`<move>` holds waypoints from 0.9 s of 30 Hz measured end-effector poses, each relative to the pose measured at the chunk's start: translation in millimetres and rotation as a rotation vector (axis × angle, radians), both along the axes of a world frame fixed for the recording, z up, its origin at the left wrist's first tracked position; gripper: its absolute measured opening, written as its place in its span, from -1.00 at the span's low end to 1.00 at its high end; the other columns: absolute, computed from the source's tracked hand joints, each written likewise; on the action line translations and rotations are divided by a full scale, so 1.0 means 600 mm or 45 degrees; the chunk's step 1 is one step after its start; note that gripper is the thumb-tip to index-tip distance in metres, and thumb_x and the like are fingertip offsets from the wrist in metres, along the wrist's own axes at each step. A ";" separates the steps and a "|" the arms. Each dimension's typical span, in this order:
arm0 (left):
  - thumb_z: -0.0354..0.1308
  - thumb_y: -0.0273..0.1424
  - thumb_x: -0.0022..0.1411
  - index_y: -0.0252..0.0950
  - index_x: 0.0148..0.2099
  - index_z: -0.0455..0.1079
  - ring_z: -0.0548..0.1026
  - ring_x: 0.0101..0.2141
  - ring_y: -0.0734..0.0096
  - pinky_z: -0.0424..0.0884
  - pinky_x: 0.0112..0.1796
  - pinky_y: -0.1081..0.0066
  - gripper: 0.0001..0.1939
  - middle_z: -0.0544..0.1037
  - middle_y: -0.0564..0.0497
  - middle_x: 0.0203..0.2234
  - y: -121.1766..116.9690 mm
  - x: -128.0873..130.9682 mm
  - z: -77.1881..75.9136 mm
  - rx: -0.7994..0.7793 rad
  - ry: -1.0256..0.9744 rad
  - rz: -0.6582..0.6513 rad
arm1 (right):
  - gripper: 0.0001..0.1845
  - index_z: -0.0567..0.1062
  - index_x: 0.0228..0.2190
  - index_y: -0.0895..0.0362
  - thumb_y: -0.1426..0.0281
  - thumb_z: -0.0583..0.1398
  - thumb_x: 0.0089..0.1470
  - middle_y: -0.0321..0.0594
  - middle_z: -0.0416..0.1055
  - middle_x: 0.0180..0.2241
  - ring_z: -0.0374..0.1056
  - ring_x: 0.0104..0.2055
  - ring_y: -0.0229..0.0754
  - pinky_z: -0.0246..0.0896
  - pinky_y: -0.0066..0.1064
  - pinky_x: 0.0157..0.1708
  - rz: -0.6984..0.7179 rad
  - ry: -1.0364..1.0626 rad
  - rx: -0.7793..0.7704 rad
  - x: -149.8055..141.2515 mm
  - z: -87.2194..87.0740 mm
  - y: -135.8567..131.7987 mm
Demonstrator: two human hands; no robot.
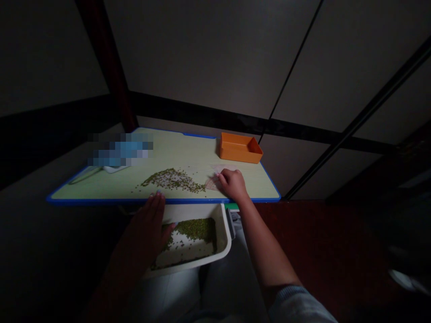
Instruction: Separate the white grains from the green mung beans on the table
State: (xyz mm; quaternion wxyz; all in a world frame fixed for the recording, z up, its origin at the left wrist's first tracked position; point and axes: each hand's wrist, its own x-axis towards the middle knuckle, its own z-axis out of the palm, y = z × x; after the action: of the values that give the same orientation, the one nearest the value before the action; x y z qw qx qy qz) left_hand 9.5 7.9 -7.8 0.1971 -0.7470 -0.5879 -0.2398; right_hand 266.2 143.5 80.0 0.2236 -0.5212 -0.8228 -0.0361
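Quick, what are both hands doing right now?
Left hand: open, fingers stretched out at the table's blue edge, no object visible in it.
Right hand: closed, seemingly on a see-through piece.

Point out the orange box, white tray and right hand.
Orange box [240, 154]: head view, on its near wall.
White tray [221, 237]: head view, on its right inner wall.
Right hand [235, 182]: head view, on the back of the hand.
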 end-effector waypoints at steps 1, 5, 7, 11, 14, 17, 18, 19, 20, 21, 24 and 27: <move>-0.17 -0.07 0.26 -0.55 0.36 -0.15 0.13 0.29 -0.11 0.21 0.19 0.00 -0.19 0.15 -0.43 0.28 0.000 0.000 0.000 0.004 -0.001 -0.002 | -0.63 0.50 -0.41 0.14 0.24 0.02 0.30 -0.18 0.54 -0.43 0.38 -0.38 -0.22 -0.03 -0.41 -0.25 0.004 -0.005 0.002 -0.001 -0.001 0.001; -0.13 -0.09 0.26 -0.56 0.36 -0.16 0.11 0.30 -0.12 0.19 0.20 0.00 -0.19 0.13 -0.44 0.29 -0.001 0.000 -0.001 -0.013 -0.002 -0.017 | -0.64 0.50 -0.40 0.13 0.24 0.02 0.29 -0.17 0.54 -0.43 0.38 -0.39 -0.21 -0.04 -0.40 -0.25 -0.013 -0.022 0.021 -0.004 -0.002 0.002; -0.12 -0.09 0.25 -0.56 0.36 -0.18 0.11 0.30 -0.13 0.20 0.19 -0.01 -0.18 0.13 -0.45 0.29 -0.002 -0.001 -0.001 -0.009 -0.002 -0.024 | -0.65 0.50 -0.40 0.13 0.25 0.02 0.29 -0.16 0.55 -0.43 0.38 -0.39 -0.21 -0.04 -0.40 -0.25 -0.042 -0.022 0.032 -0.005 -0.002 0.002; -0.13 -0.09 0.26 -0.51 0.38 -0.23 0.10 0.30 -0.10 0.20 0.19 -0.02 -0.18 0.11 -0.42 0.30 -0.003 0.000 -0.002 0.008 -0.002 -0.028 | -0.65 0.49 -0.40 0.13 0.27 0.01 0.29 -0.16 0.55 -0.42 0.39 -0.38 -0.20 -0.03 -0.41 -0.28 -0.040 -0.011 0.029 -0.004 -0.003 0.002; -0.16 -0.10 0.27 -0.47 0.38 -0.25 0.10 0.30 -0.08 0.22 0.18 -0.02 -0.20 0.11 -0.39 0.31 -0.003 0.003 -0.003 0.013 -0.013 -0.002 | -0.66 0.49 -0.40 0.12 0.27 0.02 0.29 -0.18 0.55 -0.42 0.40 -0.37 -0.20 -0.02 -0.42 -0.28 0.022 -0.018 0.009 -0.005 -0.003 0.004; -0.18 -0.08 0.28 -0.48 0.38 -0.24 0.09 0.31 -0.08 0.20 0.18 -0.02 -0.20 0.11 -0.39 0.31 -0.003 0.005 -0.004 0.008 -0.033 0.004 | -0.67 0.50 -0.38 0.12 0.27 0.03 0.29 -0.17 0.55 -0.41 0.39 -0.37 -0.19 -0.01 -0.41 -0.28 0.008 -0.041 0.006 -0.006 -0.004 0.005; -0.19 -0.07 0.28 -0.49 0.38 -0.23 0.09 0.31 -0.08 0.20 0.18 -0.02 -0.20 0.11 -0.40 0.31 -0.003 0.005 -0.004 0.011 -0.035 -0.002 | -0.67 0.50 -0.38 0.12 0.27 0.03 0.29 -0.17 0.55 -0.41 0.39 -0.38 -0.19 -0.02 -0.41 -0.28 -0.011 -0.047 0.010 -0.006 -0.004 0.004; -0.19 -0.07 0.28 -0.50 0.38 -0.23 0.08 0.31 -0.08 0.20 0.18 -0.03 -0.20 0.11 -0.40 0.31 -0.003 0.005 -0.004 0.017 -0.034 -0.007 | -0.67 0.50 -0.38 0.12 0.27 0.03 0.29 -0.16 0.56 -0.41 0.39 -0.38 -0.19 -0.02 -0.40 -0.28 -0.032 -0.049 0.016 -0.006 -0.003 0.004; -0.19 -0.07 0.28 -0.50 0.38 -0.22 0.09 0.31 -0.09 0.20 0.18 -0.03 -0.20 0.11 -0.41 0.31 -0.002 0.004 -0.004 0.025 -0.028 -0.014 | -0.67 0.50 -0.39 0.12 0.27 0.03 0.28 -0.15 0.56 -0.41 0.39 -0.38 -0.18 -0.02 -0.40 -0.29 -0.052 -0.046 0.024 -0.006 -0.003 0.004; -0.18 -0.08 0.28 -0.50 0.38 -0.23 0.09 0.30 -0.09 0.21 0.18 -0.02 -0.20 0.11 -0.41 0.30 -0.002 0.003 -0.003 0.030 -0.015 -0.021 | -0.67 0.50 -0.39 0.12 0.27 0.03 0.28 -0.15 0.56 -0.40 0.40 -0.38 -0.18 -0.03 -0.40 -0.29 -0.072 -0.041 0.031 -0.006 -0.003 0.003; -0.14 -0.10 0.27 -0.48 0.38 -0.27 0.13 0.29 -0.08 0.22 0.18 0.01 -0.18 0.13 -0.40 0.30 -0.002 -0.001 -0.002 0.036 0.021 -0.040 | -0.67 0.50 -0.38 0.12 0.27 0.03 0.29 -0.15 0.56 -0.39 0.40 -0.37 -0.18 -0.04 -0.39 -0.31 -0.137 -0.019 0.031 -0.005 0.000 0.001; -0.14 -0.11 0.27 -0.45 0.39 -0.29 0.17 0.27 -0.08 0.26 0.15 0.00 -0.19 0.18 -0.39 0.28 -0.001 -0.003 -0.004 0.062 0.024 -0.033 | -0.68 0.51 -0.36 0.12 0.27 0.03 0.29 -0.15 0.57 -0.37 0.41 -0.35 -0.18 -0.04 -0.40 -0.31 -0.158 -0.007 0.012 -0.005 0.003 0.000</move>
State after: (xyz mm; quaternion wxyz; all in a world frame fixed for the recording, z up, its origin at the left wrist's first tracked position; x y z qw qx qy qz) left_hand 7.6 7.3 -9.9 0.2177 -0.7517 -0.5704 -0.2494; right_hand 263.2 143.3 81.7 0.2213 -0.5700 -0.7894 -0.0552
